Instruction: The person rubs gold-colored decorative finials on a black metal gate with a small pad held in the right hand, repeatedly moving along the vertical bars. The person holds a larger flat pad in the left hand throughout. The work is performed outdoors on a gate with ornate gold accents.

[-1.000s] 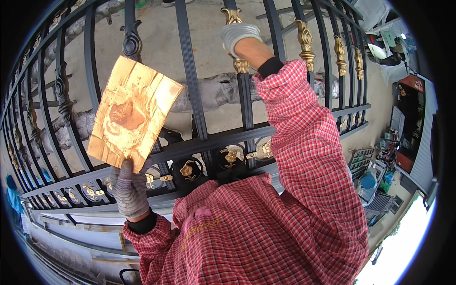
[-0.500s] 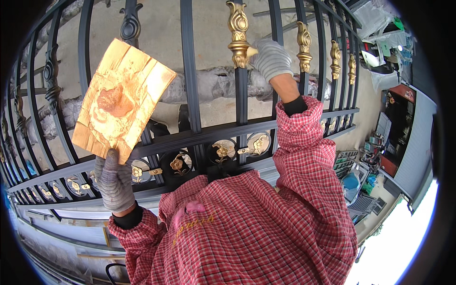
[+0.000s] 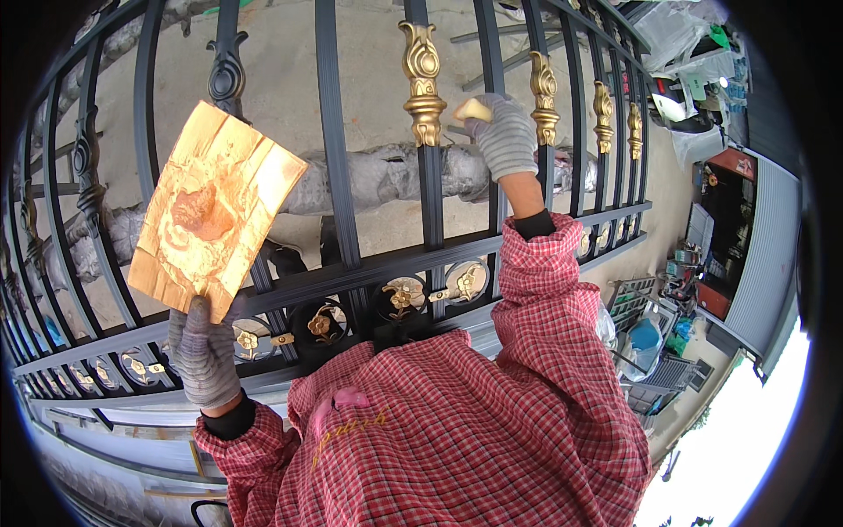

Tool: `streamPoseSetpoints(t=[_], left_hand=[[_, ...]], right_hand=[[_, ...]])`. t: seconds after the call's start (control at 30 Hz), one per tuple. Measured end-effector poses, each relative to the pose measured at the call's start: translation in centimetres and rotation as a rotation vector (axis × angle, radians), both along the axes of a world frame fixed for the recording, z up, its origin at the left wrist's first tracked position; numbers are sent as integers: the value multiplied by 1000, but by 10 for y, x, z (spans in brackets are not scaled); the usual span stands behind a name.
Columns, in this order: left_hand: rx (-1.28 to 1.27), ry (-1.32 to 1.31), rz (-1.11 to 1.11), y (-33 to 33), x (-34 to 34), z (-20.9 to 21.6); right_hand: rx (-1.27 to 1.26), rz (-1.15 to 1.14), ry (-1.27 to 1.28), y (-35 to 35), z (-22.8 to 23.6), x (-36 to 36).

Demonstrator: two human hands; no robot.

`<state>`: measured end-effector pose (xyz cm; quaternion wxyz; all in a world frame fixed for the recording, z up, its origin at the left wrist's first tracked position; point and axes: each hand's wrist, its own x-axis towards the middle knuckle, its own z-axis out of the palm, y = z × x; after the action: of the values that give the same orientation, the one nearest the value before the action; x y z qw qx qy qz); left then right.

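Observation:
My left hand [image 3: 204,351], in a grey striped glove, pinches the lower edge of a flat board [image 3: 250,189] smeared with gold paint and a darker reddish patch in its middle. My right hand [image 3: 507,139], gloved alike, grips a small pale yellow sponge [image 3: 474,111] between thumb and fingers. That sponge is just to the right of a gold-coloured cast ornament [image 3: 423,83] on a dark upright bar, with a gap between them. Another gold ornament [image 3: 544,92] lies just right of my right hand. On the left, a similar ornament [image 3: 227,75] is still dark.
A dark metal fence panel [image 3: 369,268] spans the view before me, with gold flowers [image 3: 401,299] in rings along its lower band. Behind the bars lies a long wrapped bundle [image 3: 378,174]. At the right are a blue tub [image 3: 645,334] and racks.
My right hand has drawn the sponge back from the lower part of the gold ornament, to the right. The left hand still holds the board, now slightly lower in view.

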<state>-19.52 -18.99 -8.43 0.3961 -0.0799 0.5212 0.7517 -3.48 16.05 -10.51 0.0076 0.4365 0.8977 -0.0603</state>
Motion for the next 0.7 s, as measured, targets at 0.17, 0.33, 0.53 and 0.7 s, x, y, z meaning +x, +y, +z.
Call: streamPoseSetpoints(t=[0.17,0.33,0.53,0.7], left_hand=[[3,28,-21,14,3,5],[8,40,-38,18,4,9],[0,35,-56,25,6,10],[9,45,-33,24,6,9]], right_hand=[[-54,4,316,21,-32,-27],[-83,-237,171,57,-48,-35],[55,-78,259,54,-45,-70],[27,-72,-35,61,-15,-103]])
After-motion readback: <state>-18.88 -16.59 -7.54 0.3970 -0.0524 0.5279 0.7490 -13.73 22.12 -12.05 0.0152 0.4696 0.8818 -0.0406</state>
